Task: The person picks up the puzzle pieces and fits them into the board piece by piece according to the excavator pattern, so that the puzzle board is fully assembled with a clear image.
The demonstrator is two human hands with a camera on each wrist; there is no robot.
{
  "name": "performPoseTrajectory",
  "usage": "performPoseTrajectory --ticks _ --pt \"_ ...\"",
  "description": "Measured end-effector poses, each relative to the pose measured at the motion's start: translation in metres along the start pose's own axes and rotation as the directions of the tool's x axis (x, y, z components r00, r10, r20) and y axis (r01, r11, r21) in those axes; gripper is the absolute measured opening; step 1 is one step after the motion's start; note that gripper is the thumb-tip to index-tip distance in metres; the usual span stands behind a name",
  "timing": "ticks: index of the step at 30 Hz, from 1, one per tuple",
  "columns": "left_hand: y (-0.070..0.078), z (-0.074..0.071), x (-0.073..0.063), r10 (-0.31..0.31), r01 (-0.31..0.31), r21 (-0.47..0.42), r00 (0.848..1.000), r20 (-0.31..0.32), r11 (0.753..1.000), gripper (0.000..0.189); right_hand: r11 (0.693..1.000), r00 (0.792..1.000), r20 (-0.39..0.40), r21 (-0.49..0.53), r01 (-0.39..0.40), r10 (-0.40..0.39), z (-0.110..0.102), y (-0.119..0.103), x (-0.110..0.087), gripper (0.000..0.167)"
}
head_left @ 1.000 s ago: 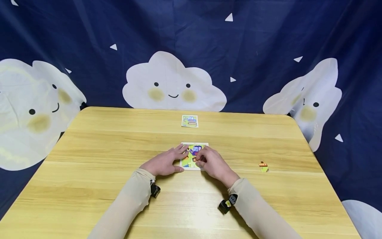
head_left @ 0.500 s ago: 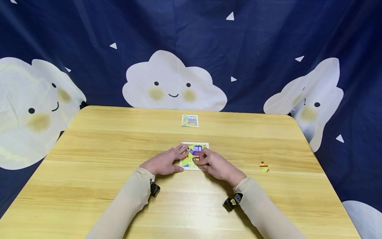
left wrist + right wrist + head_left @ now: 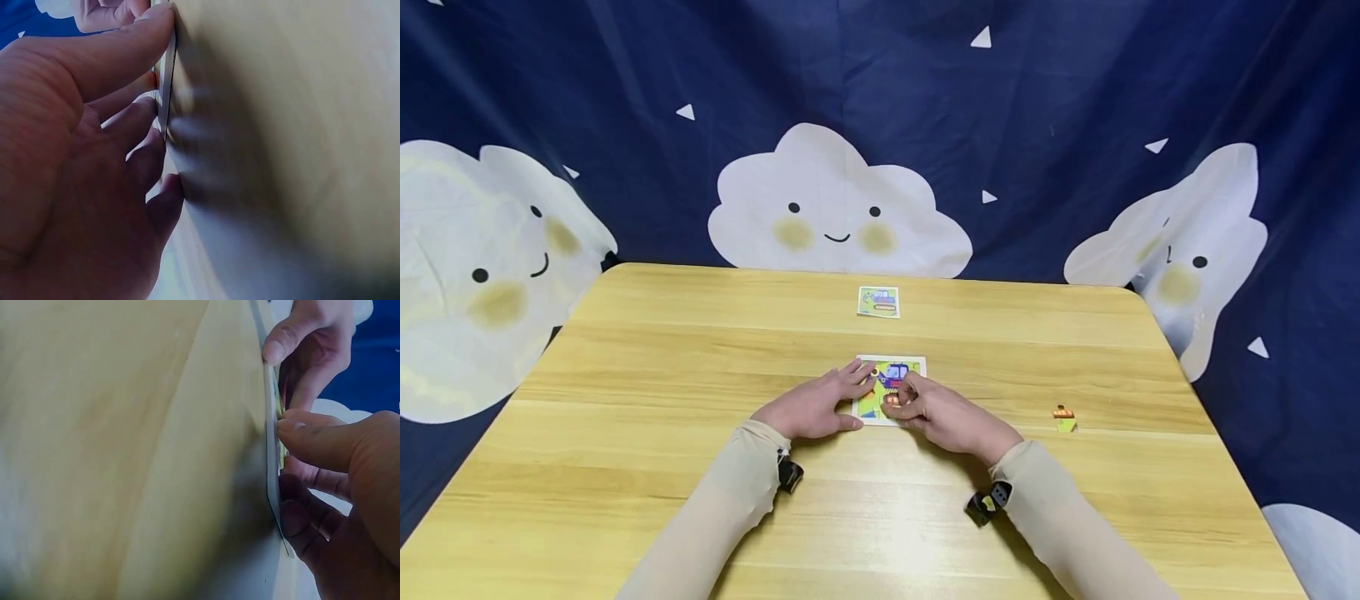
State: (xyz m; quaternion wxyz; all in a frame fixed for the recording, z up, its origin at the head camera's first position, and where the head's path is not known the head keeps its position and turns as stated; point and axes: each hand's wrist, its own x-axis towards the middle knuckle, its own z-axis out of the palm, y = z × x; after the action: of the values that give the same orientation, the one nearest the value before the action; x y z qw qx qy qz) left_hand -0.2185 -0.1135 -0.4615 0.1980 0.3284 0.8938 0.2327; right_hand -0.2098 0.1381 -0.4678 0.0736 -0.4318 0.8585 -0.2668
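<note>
A jigsaw puzzle (image 3: 870,405) in a white-edged tray lies mid-table, its picture showing a blue-and-orange digger on yellow-green. From the left, my left hand (image 3: 811,406) rests on it with fingers spread over its top and thumb at the near edge. My right hand (image 3: 951,414) pinches a puzzle piece (image 3: 282,450) between thumb and forefinger, low over the tray's right half. That piece is mostly hidden by the fingers. In the left wrist view, the left thumb (image 3: 153,28) touches the tray's rim.
To the right on the wooden table (image 3: 662,367) lies one loose orange-and-green puzzle piece (image 3: 1064,419). Near the far edge sits a small digger picture card (image 3: 878,302). Behind the table hangs a dark blue curtain (image 3: 1030,100) with smiling clouds.
My right hand has shifted slightly right and toward me, then nearly stopped, and more of the digger picture shows beside its fingers. The left hand has stayed in place.
</note>
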Motion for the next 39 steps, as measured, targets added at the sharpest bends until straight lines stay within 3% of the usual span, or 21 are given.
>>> performPoseTrajectory --ticks 12,27,39 --pt "0.002 -0.001 0.0 0.02 -0.02 -0.002 1.0 -0.006 1.0 0.065 0.999 0.999 0.035 -0.037 -0.009 0.01 -0.003 0.0 0.001 0.03" --pt "0.001 0.001 -0.001 0.007 -0.007 0.006 1.0 -0.018 1.0 0.065 0.998 1.0 0.013 -0.059 0.012 -0.012 -0.003 0.002 -0.005 0.03" --pt "0.0 0.002 0.0 0.016 -0.016 0.001 1.0 -0.02 1.0 0.065 0.998 0.997 0.023 -0.001 -0.068 0.068 -0.003 0.001 -0.009 0.031"
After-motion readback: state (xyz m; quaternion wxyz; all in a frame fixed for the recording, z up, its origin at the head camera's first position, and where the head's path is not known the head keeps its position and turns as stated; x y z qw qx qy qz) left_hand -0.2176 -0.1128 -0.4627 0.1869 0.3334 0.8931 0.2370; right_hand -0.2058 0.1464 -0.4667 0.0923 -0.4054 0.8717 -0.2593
